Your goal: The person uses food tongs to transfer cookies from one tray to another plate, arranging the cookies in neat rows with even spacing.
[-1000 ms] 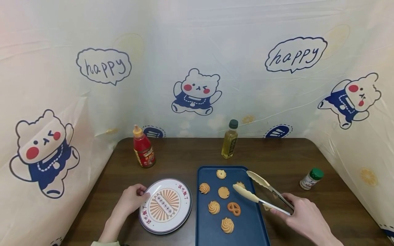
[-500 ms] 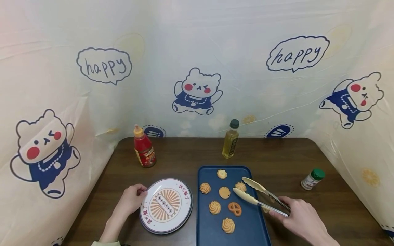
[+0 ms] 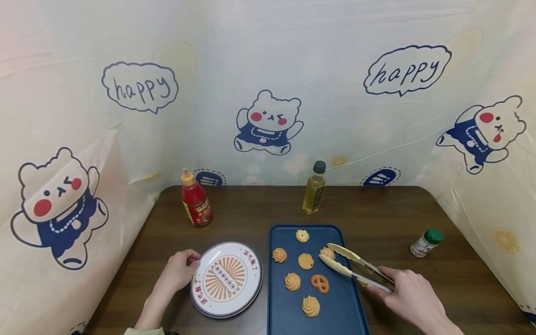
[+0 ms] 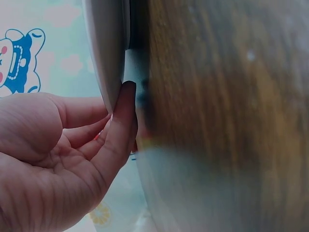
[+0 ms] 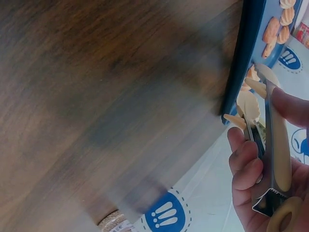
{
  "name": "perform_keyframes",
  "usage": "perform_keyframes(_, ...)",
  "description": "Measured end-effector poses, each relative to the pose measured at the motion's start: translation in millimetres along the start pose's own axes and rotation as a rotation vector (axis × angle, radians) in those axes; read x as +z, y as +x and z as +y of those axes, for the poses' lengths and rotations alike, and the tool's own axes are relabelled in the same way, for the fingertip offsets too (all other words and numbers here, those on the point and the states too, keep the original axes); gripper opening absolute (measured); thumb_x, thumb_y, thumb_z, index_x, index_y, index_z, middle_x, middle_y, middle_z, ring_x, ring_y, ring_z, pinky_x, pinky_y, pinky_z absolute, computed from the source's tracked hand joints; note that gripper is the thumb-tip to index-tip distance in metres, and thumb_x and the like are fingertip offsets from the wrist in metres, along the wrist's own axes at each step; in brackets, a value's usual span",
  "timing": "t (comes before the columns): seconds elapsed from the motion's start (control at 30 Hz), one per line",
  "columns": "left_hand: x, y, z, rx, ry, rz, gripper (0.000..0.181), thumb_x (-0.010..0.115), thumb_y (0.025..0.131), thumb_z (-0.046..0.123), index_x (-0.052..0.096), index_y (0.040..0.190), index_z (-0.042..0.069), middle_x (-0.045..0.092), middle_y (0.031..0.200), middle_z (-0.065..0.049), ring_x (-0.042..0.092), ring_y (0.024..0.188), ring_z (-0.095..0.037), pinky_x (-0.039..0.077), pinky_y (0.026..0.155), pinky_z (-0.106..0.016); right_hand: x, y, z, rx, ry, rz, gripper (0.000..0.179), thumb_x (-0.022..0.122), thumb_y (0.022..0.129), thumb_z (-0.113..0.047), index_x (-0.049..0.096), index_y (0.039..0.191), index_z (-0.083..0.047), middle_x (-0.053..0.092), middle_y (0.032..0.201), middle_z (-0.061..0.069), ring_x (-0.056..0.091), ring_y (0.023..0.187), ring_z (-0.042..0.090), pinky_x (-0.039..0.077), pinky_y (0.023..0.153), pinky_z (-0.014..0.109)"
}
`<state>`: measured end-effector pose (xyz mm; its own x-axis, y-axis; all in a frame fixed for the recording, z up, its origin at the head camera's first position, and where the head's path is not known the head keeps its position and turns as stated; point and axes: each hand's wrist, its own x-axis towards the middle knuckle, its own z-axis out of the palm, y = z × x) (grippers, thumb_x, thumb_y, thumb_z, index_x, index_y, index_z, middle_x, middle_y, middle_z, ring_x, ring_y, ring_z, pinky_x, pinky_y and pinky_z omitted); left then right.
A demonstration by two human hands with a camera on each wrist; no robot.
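Head view: the left hand (image 3: 179,271) pinches a plate (image 3: 226,279) by its rim, likely to steady it, while the right hand (image 3: 412,292) grips tongs (image 3: 336,266), tips parted seemingly to straddle a cookie (image 3: 326,252) near the right edge of the tray (image 3: 289,318).

Small booth-like nook set for food; whether inside home or elsewhere, cannot tell. Creased pale fabric sheets (image 3: 201,116) hang on three sides, printed with cartoon bears (image 3: 268,123) and speech bubbles (image 3: 140,87) reading "happy". Dark wood-look table (image 3: 251,209), far corners rounded, stands between them. Kitchen or dining use shown by red sauce bottle (image 3: 196,201), oil bottle (image 3: 314,191), green-capped jar (image 3: 426,242), stacked plates (image 3: 226,279), tongs (image 3: 336,266), blue tray (image 3: 318,326) bearing cookies (image 3: 292,281).
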<state>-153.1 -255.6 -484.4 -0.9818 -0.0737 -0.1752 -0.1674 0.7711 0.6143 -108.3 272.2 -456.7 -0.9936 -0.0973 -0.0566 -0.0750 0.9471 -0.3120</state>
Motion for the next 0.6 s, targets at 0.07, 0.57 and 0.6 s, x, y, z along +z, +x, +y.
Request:
perform_keyframes(0.07,-0.1,-1.1,1.4,0.010,-0.001,0.004,0.015,0.062,0.094,0.001,0.066,0.106,-0.006,0.062,0.087,-0.008,0.057,0.081,-0.022,0.050,0.076,-0.044,0.0,-0.3,-0.2,0.001,0.001,-0.001,0.060,0.079,0.079,-0.048,0.070,0.117,-0.003,0.043,0.058,-0.005,0.042,0.053,0.013,0.030,0.049,0.029)
perform_keyframes(0.57,1.8,-6.0,1.1,0.026,-0.009,0.002,0.013,0.063,0.092,0.000,0.066,0.104,-0.004,0.058,0.084,-0.006,0.054,0.081,-0.022,0.045,0.075,-0.042,-4.3,6.7,-8.0,-0.060,0.001,0.059,0.059,0.078,0.079,-0.053,0.072,0.116,-0.008,0.047,0.059,-0.008,0.042,0.055,0.012,0.033,0.051,0.032)
perform_keyframes(0.6,1.9,-6.2,1.2,0.030,-0.012,0.003,0.013,0.063,0.092,-0.001,0.065,0.104,-0.004,0.057,0.084,-0.006,0.053,0.081,-0.022,0.045,0.075,-0.042,-4.9,7.8,-9.7,-0.059,-0.003,0.066,0.058,0.079,0.079,-0.052,0.072,0.116,-0.008,0.046,0.058,-0.008,0.042,0.054,0.012,0.033,0.051,0.032)
